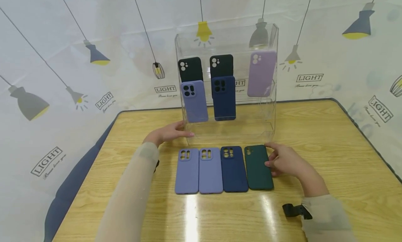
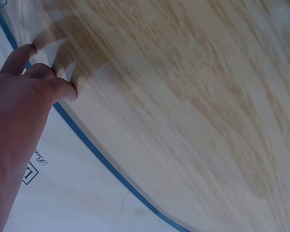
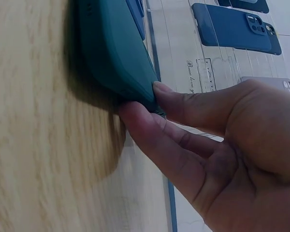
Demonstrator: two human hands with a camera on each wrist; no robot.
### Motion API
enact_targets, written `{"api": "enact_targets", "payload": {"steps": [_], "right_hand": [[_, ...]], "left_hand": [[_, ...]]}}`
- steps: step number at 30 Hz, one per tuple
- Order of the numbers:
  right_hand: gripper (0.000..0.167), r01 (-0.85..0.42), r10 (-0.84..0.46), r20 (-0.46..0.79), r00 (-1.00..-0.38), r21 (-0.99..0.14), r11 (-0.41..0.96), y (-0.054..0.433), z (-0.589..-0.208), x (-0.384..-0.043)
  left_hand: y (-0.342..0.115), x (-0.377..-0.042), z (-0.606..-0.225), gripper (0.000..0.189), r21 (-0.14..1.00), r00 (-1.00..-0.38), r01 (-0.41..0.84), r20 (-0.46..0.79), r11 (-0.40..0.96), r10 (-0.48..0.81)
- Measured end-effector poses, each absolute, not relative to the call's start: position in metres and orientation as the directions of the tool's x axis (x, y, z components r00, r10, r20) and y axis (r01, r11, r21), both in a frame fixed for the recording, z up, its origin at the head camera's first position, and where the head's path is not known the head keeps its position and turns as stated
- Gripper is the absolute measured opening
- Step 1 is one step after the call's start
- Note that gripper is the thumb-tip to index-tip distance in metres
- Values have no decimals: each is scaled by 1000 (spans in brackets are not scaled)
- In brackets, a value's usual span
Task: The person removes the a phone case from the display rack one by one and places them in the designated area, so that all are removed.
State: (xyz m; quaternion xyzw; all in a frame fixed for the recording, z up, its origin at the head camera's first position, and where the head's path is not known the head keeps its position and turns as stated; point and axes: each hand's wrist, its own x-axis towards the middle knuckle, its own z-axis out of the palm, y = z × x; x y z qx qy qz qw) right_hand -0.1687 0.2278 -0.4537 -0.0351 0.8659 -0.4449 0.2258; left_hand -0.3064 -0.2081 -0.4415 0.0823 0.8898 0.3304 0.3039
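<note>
My right hand [image 1: 287,160] pinches the right edge of a dark green phone case [image 1: 259,168], thumb on top and fingers at its side; the right wrist view shows this grip close up. The case ends a row on the table, beside a navy phone case [image 1: 234,169] and two lavender ones, the inner [image 1: 210,171] and the outer [image 1: 187,172]. Behind the row stands a clear display stand [image 1: 232,130]. At its lower left corner, my left hand [image 1: 169,132] holds the side, thumb across the front. In the left wrist view its fingers [image 2: 63,89] are bent close over the tabletop.
On the stand, a lavender case [image 1: 195,102] and a navy case [image 1: 224,99] overlap two black cases, the left [image 1: 191,69] and the right [image 1: 222,65]. A pink-lilac case [image 1: 262,74] sits at right. The wooden table [image 1: 329,137] meets a lamp-patterned backdrop [image 1: 125,32].
</note>
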Motion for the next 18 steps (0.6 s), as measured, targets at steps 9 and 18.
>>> {"api": "enact_targets", "payload": {"steps": [9,18], "right_hand": [[77,132,-265,-365,-892,-772,621,224,-450,-167],[75,139,-268,-377,-887,-770,623,222,-447,-167]], "left_hand": [[-208,-307,-443,113,653,-794,-25,-473,757,381],[-209,-306,-443,113,650,-796,-36,-478,759,372]]}}
